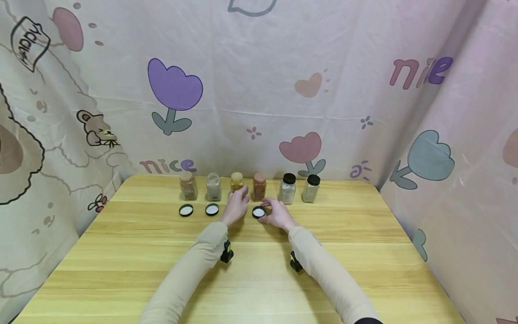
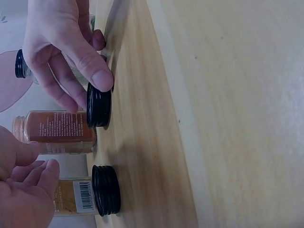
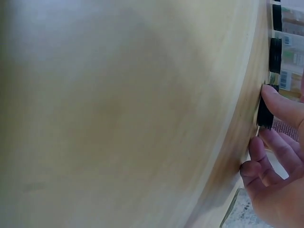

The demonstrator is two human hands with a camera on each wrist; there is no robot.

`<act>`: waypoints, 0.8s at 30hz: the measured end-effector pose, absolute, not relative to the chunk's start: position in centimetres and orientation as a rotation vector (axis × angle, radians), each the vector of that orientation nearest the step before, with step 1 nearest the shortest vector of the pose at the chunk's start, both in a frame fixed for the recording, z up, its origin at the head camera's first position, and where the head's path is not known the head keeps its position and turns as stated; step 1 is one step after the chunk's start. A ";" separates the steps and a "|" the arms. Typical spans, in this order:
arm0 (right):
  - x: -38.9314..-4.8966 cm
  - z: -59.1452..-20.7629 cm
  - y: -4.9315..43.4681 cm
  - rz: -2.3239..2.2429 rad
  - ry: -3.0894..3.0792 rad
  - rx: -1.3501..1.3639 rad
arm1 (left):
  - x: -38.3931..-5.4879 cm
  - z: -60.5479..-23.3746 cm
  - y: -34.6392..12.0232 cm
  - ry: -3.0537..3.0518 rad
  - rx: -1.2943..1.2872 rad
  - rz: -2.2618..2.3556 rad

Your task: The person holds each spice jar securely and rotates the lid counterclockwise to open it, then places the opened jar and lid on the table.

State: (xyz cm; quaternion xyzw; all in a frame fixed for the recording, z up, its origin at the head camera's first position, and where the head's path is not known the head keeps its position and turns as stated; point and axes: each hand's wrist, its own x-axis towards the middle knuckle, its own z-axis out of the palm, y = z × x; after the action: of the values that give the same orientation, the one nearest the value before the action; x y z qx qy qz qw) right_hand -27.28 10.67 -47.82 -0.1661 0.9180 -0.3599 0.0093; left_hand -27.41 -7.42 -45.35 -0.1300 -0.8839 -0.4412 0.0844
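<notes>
My right hand (image 1: 278, 214) pinches the rim of a black jar lid (image 1: 258, 212) between thumb and fingers, low at the tabletop. Its pale inner side faces up. Right behind stands an uncapped jar of reddish-brown spice (image 1: 259, 188). My left hand (image 1: 236, 206) is in front of an uncapped jar of yellow spice (image 1: 237, 179), its fingers loosely bent with nothing between them. Another black lid (image 2: 106, 190) lies before the yellow jar, seen in the left wrist view; in the head view the left hand hides it.
To the left stand two more uncapped jars, one light brown (image 1: 188, 188) and one greyish white (image 1: 213, 188), each with a lid (image 1: 186, 210) lying in front. Two jars with black caps (image 1: 287, 190) stand at the right. A patterned curtain (image 1: 243, 112) hangs behind the wooden table (image 1: 259, 279).
</notes>
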 end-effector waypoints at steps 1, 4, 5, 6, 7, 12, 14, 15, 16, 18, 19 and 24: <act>-27.2 -47.8 10.8 -1.133 2.869 -0.521 | -27.4 -45.4 -7.4 -2.630 -0.390 -1.314; -26.7 -47.6 11.5 -1.178 2.864 -0.501 | -27.4 -45.6 -7.3 -2.605 -0.385 -1.310; -26.5 -47.5 11.7 -1.199 2.863 -0.494 | -27.4 -45.7 -7.3 -2.597 -0.375 -1.319; -26.4 -47.4 12.0 -1.219 2.859 -0.485 | -27.4 -45.8 -7.3 -2.589 -0.365 -1.321; -26.2 -47.3 12.2 -1.242 2.855 -0.475 | -27.4 -45.8 -7.2 -2.577 -0.358 -1.317; -25.5 -47.1 13.5 -1.404 2.844 -0.375 | -27.1 -45.9 -7.0 -2.516 -0.317 -1.344; -25.3 -47.1 14.0 -1.509 2.840 -0.315 | -27.0 -45.9 -6.9 -2.500 -0.297 -1.381; -25.3 -47.1 14.2 -1.566 2.839 -0.283 | -26.9 -45.9 -6.9 -2.495 -0.288 -1.388; -25.3 -47.1 14.3 -1.626 2.836 -0.253 | -26.8 -45.9 -6.9 -2.490 -0.275 -1.402; -25.5 -47.2 14.6 -1.721 2.862 -0.204 | -26.7 -46.0 -6.9 -2.478 -0.246 -1.415; -25.6 -47.3 14.8 -1.759 2.879 -0.180 | -26.7 -46.0 -6.9 -2.469 -0.236 -1.420; -26.3 -47.4 15.3 -1.858 2.933 -0.089 | -26.5 -46.2 -7.0 -2.441 -0.224 -1.394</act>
State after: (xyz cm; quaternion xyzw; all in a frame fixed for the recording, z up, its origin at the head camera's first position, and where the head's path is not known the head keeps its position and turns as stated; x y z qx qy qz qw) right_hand -26.32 15.27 -47.35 -0.0252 0.8329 -0.5277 -0.1650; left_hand -26.54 -6.98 -46.23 -0.0783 -0.8545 -0.4879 0.1600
